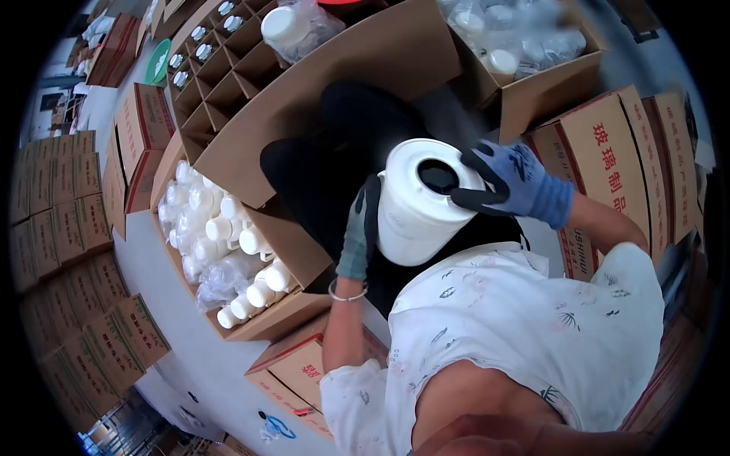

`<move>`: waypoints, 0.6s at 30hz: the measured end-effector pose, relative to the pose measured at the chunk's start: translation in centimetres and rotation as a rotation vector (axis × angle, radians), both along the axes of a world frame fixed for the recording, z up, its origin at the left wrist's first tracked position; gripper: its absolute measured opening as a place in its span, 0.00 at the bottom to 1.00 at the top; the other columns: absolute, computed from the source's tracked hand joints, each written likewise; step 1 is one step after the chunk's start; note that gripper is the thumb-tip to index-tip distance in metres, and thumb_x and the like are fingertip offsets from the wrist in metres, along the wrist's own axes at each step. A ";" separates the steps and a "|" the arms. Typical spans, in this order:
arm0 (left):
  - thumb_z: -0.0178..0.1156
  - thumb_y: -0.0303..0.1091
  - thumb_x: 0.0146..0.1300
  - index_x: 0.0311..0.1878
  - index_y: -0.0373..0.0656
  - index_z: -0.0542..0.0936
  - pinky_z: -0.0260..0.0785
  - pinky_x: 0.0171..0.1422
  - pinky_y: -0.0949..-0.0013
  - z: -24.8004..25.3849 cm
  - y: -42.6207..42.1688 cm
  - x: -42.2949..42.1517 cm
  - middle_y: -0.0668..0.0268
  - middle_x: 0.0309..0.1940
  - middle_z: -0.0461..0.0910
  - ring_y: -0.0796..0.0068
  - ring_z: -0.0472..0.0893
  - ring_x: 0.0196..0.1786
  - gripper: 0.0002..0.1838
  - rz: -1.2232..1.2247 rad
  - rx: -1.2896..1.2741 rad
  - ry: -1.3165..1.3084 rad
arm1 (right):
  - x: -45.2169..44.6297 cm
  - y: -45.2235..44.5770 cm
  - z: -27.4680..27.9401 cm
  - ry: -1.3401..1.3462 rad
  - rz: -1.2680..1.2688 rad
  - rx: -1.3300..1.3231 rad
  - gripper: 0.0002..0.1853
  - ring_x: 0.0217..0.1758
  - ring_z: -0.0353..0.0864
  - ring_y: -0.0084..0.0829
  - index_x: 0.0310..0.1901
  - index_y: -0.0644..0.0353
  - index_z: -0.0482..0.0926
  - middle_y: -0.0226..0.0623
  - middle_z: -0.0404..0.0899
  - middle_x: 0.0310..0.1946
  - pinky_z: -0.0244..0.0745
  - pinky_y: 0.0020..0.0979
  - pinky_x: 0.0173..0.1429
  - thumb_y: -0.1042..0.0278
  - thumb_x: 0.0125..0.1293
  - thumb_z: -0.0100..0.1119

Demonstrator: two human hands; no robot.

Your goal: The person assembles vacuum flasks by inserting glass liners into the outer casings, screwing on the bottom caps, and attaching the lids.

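A white cylindrical canister (414, 228) is tilted in front of my torso, its top turned up toward me. A round dark opening (439, 176) shows in the middle of its white top. My left hand (359, 228), in a grey-green glove with dark fingers, presses along the canister's left side. My right hand (513, 181), in a blue glove with black fingertips, curls over the right edge of the top, its fingers and thumb beside the opening. Whether anything small lies under those fingertips is hidden.
At left stands an open carton of white-capped bottles (262, 292). A divided carton (228, 95) holds several capped pieces, with a bagged white container (285, 26) beside it. Another open carton (532, 99) has plastic-wrapped items. Closed cartons (601, 163) stand at right, stacked boxes (61, 205) at far left.
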State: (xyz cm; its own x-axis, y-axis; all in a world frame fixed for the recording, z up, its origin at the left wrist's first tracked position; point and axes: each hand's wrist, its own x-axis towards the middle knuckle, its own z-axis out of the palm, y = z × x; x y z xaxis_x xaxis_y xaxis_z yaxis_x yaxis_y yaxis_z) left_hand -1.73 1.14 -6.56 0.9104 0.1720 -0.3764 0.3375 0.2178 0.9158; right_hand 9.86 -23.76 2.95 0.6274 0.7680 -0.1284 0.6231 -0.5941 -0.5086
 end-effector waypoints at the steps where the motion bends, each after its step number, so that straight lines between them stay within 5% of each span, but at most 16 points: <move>1: 0.57 0.35 0.70 0.59 0.36 0.74 0.70 0.60 0.71 1.0 0.5 -0.2 0.62 0.51 0.79 0.75 0.77 0.54 0.18 -0.084 0.126 0.034 | -0.4 -1.2 -0.1 0.046 0.010 -0.025 0.25 0.27 0.78 0.41 0.50 0.60 0.78 0.43 0.76 0.29 0.73 0.38 0.32 0.48 0.59 0.65; 3: 0.60 0.32 0.67 0.54 0.37 0.77 0.72 0.55 0.72 2.5 1.1 -1.7 0.64 0.46 0.80 0.77 0.78 0.48 0.15 -0.032 -0.040 0.004 | -0.3 -4.0 -2.8 0.175 0.242 -0.282 0.20 0.35 0.80 0.46 0.52 0.58 0.77 0.46 0.77 0.37 0.76 0.39 0.39 0.54 0.65 0.59; 6: 0.58 0.32 0.67 0.55 0.35 0.77 0.70 0.58 0.70 2.9 0.4 -2.4 0.62 0.48 0.81 0.75 0.78 0.51 0.16 -0.068 0.094 0.008 | -0.5 -4.0 -4.1 0.104 -0.010 -0.010 0.21 0.53 0.77 0.47 0.60 0.58 0.73 0.50 0.74 0.54 0.74 0.38 0.56 0.59 0.69 0.52; 7: 0.56 0.34 0.69 0.58 0.35 0.77 0.70 0.59 0.69 1.3 1.1 -2.3 0.60 0.51 0.81 0.72 0.78 0.53 0.18 -0.187 0.008 0.048 | -0.3 -3.1 -4.9 0.179 0.015 0.221 0.24 0.59 0.73 0.46 0.63 0.58 0.71 0.52 0.69 0.59 0.71 0.37 0.60 0.55 0.69 0.53; 9: 0.56 0.32 0.67 0.57 0.35 0.77 0.68 0.62 0.69 0.2 1.1 -3.3 0.57 0.54 0.79 0.69 0.77 0.56 0.18 -0.309 0.233 -0.134 | 0.4 -0.6 -7.8 0.318 0.071 0.698 0.32 0.69 0.65 0.45 0.68 0.58 0.66 0.54 0.59 0.69 0.64 0.37 0.70 0.49 0.68 0.54; 11: 0.56 0.33 0.64 0.55 0.36 0.79 0.64 0.67 0.65 0.8 1.7 -2.4 0.54 0.57 0.78 0.63 0.75 0.60 0.18 -0.322 0.356 -0.204 | 0.5 -0.5 -12.9 0.612 -0.001 0.917 0.33 0.74 0.58 0.41 0.69 0.60 0.64 0.49 0.54 0.72 0.55 0.37 0.75 0.48 0.69 0.53; 13: 0.56 0.35 0.63 0.52 0.35 0.80 0.61 0.71 0.59 6.7 0.8 -0.1 0.52 0.57 0.77 0.55 0.73 0.64 0.18 -0.240 0.349 -0.112 | 0.6 -0.8 -14.3 0.867 -0.245 0.976 0.31 0.72 0.63 0.36 0.69 0.62 0.63 0.44 0.57 0.72 0.58 0.38 0.75 0.53 0.71 0.53; 14: 0.57 0.34 0.61 0.50 0.34 0.81 0.64 0.69 0.60 9.5 -0.3 1.3 0.53 0.55 0.79 0.58 0.76 0.60 0.17 -0.380 0.833 -0.455 | 2.0 -0.5 -12.7 1.270 -0.197 1.002 0.29 0.69 0.66 0.35 0.69 0.61 0.63 0.42 0.61 0.70 0.63 0.36 0.72 0.57 0.71 0.54; 15: 0.58 0.34 0.60 0.49 0.34 0.81 0.67 0.66 0.61 11.6 -1.2 2.6 0.54 0.53 0.81 0.60 0.79 0.57 0.17 -0.497 1.315 -0.822 | 3.1 -0.3 -11.8 1.305 -0.177 1.042 0.28 0.67 0.69 0.34 0.68 0.60 0.65 0.42 0.64 0.68 0.66 0.36 0.70 0.59 0.71 0.55; 17: 0.59 0.32 0.58 0.49 0.35 0.82 0.70 0.62 0.64 11.4 -1.1 3.3 0.55 0.46 0.83 0.63 0.82 0.52 0.17 -0.387 1.120 -0.775 | 5.1 0.1 -10.1 1.378 -0.133 1.119 0.25 0.61 0.75 0.32 0.66 0.59 0.67 0.42 0.71 0.63 0.72 0.34 0.64 0.63 0.70 0.57; 18: 0.59 0.32 0.57 0.48 0.35 0.83 0.71 0.62 0.64 9.6 -0.1 3.4 0.55 0.43 0.84 0.63 0.83 0.49 0.16 -0.245 0.863 -0.654 | 4.8 0.5 -8.7 1.204 -0.188 1.121 0.24 0.62 0.74 0.34 0.65 0.59 0.69 0.43 0.71 0.63 0.71 0.36 0.65 0.63 0.69 0.57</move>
